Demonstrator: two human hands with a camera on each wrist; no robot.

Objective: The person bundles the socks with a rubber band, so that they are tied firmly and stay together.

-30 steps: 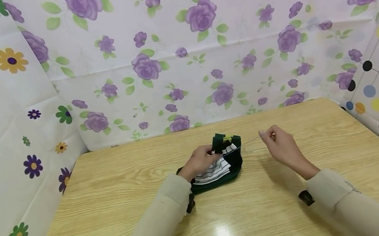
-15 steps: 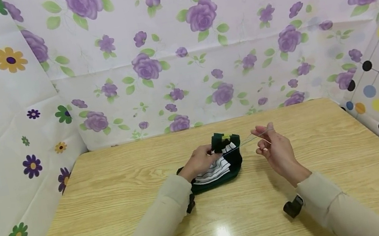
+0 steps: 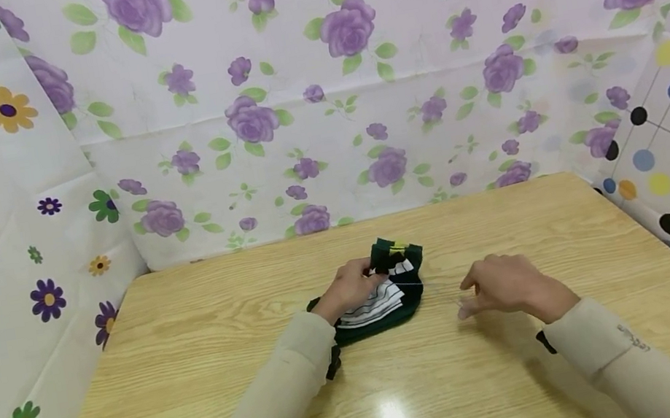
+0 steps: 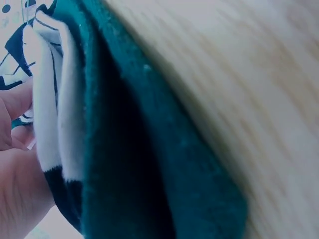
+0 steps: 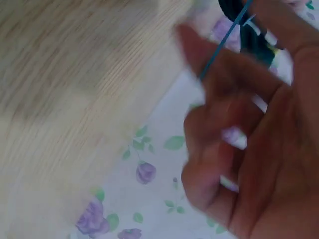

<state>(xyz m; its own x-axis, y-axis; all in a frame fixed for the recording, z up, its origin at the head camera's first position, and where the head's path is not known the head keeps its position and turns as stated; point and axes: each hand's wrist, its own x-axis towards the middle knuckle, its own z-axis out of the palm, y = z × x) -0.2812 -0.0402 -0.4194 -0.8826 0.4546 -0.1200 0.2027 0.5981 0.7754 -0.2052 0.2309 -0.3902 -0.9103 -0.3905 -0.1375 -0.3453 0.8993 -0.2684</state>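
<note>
A folded knit piece, sock-like, dark green and black with white striped panels (image 3: 370, 310), lies on the table. A yellow patch (image 3: 398, 248) shows at its raised far end. My left hand (image 3: 348, 288) grips its upper layer, with thumb and fingers on the white striped fabric (image 4: 46, 104). From the cloth a thin blue-green thread (image 5: 227, 40) runs to my right hand (image 3: 508, 287), held to the right of the cloth. In the right wrist view the thread crosses near the index fingertip, the other fingers are curled, and the hand is blurred.
The wooden table (image 3: 243, 416) ends at a purple-flowered sheet (image 3: 276, 174) behind. Other patterned sheets hang at the left and right sides. Dark straps show at both wrists, below the light sleeves.
My right hand first came in toward the cloth with its palm turned up, then turned over and moved lower, bringing the thread down. My left hand keeps its grip on the cloth.
</note>
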